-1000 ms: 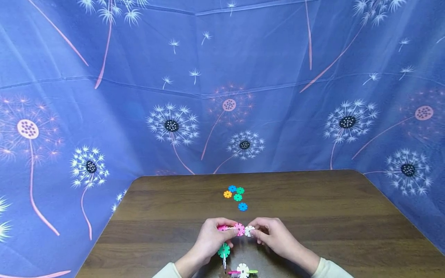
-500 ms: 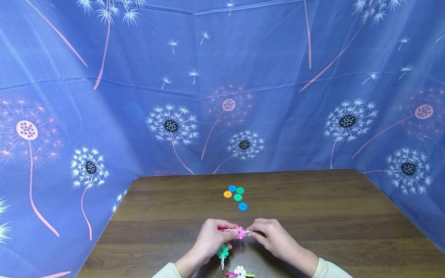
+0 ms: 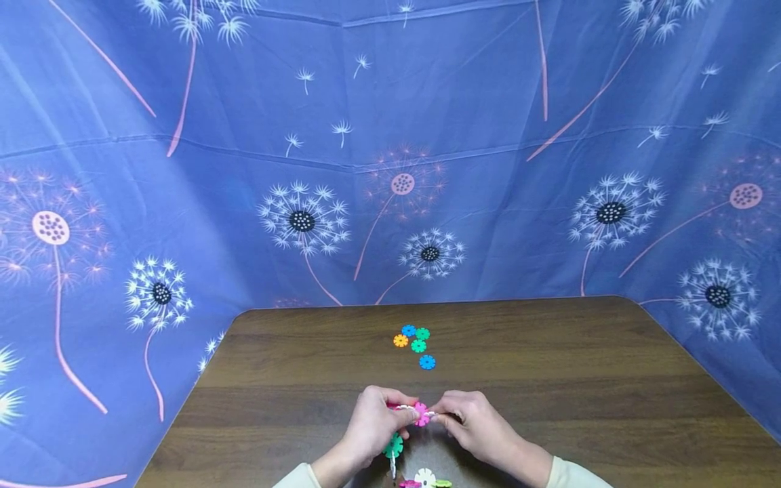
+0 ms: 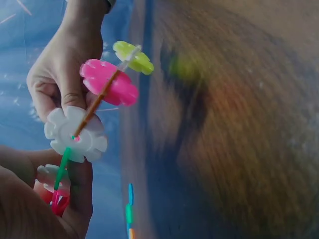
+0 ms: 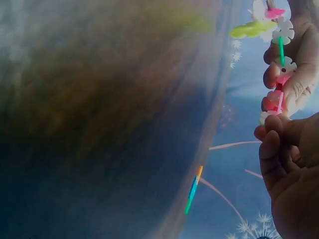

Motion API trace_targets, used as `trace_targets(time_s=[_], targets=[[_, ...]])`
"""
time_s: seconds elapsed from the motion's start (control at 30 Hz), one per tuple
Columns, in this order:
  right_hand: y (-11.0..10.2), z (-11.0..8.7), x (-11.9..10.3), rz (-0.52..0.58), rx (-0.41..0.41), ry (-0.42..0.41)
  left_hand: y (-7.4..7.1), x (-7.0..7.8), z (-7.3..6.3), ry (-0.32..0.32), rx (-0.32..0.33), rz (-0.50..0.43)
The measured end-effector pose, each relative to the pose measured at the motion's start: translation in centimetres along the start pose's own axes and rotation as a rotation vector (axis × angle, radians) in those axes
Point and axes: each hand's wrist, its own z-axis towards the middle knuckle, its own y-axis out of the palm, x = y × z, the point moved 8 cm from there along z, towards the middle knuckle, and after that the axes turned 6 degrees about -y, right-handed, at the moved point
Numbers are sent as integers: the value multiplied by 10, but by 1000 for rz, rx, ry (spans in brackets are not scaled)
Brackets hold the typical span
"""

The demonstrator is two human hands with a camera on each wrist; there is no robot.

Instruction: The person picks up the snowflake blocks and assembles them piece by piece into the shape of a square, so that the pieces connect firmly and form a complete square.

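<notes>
Disc chain [image 3: 393, 445] hangs above the bench [image 3: 549, 359]; left hand [image 3: 373, 425] pinches it beside the pink disc [image 3: 422, 414], right hand [image 3: 478, 423] pinches the white disc [image 3: 431, 415], fingers [image 3: 450, 404] narrow, apparently to brace both sides.

My left hand [image 4: 27, 196] holds a red-pink disc [image 4: 61, 201] within its fingers, near a small-looking white disc [image 4: 47, 172]. Edge-on, a green disc [image 4: 62, 168] meets the nearer white disc [image 4: 65, 129]; from there a brown disc [image 4: 94, 113], also edge-on, slants up through a hot-pink disc [image 4: 119, 88] to a pale piece [image 4: 129, 57] and a yellow-green disc [image 4: 142, 62]. My right hand's [image 4: 67, 64] fingertips are partly hidden behind that white disc. 3 colours of sliver, blue [image 4: 130, 191], green [image 4: 129, 214] and orange [image 4: 131, 233], line the wooden tabletop [image 4: 234, 124].
</notes>
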Motion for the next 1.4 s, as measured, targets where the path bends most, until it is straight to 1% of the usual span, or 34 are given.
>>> trace_targets(time_s=[0.1, 0.17, 0.2, 0.27, 0.37, 0.4, 0.43, 0.5, 0.57, 0.6, 0.67, 0.77, 0.83, 0.9, 0.97, 1.07, 1.13, 1.2, 1.3, 1.4], targets=[[0, 1, 3, 15, 4, 50, 0, 2, 1, 7, 3, -3], [0, 2, 9, 42, -19, 95, -1, 1, 2, -2, -12, -21], [1, 3, 13, 78, -51, 127, -1, -1, 2, -14, -22, -34], [6, 5, 23, 170, -143, 206, -3, -6, 3, -40, -36, -49], [12, 5, 44, 315, -294, 364, -9, -12, 3, -68, -42, -70], [14, 4, 52, 354, -329, 423, -10, -14, 4, -70, -39, -76], [14, 4, 60, 373, -345, 467, -12, -14, 4, -69, -38, -81], [13, 6, 76, 352, -354, 532, -14, -15, 4, -68, -39, -93], [13, 7, 92, 294, -334, 568, -16, -15, 4, -67, -40, -101], [13, 8, 99, 248, -321, 580, -16, -15, 4, -70, -39, -100], [15, 10, 113, 121, -301, 615, -16, -14, 4, -73, -39, -101], [21, 13, 129, -49, -279, 644, -16, -13, 4, -70, -35, -107], [25, 14, 136, -165, -283, 663, -15, -13, 4, -68, -34, -110], [28, 15, 139, -226, -292, 664, -15, -12, 5, -65, -33, -113], [30, 15, 141, -251, -302, 673, -15, -12, 5, -61, -31, -109], [28, 13, 141, -223, -307, 698, -16, -11, 5, -56, -27, -105], [26, 12, 138, -179, -302, 693, -17, -11, 6, -54, -24, -102], [25, 10, 135, -126, -311, 675, -18, -12, 6, -54, -20, -101], [23, 8, 126, -40, -331, 616, -19, -13, 6, -55, -16, -98], [21, 5, 117, 56, -349, 578, -20, -13, 6, -53, -14, -98]])
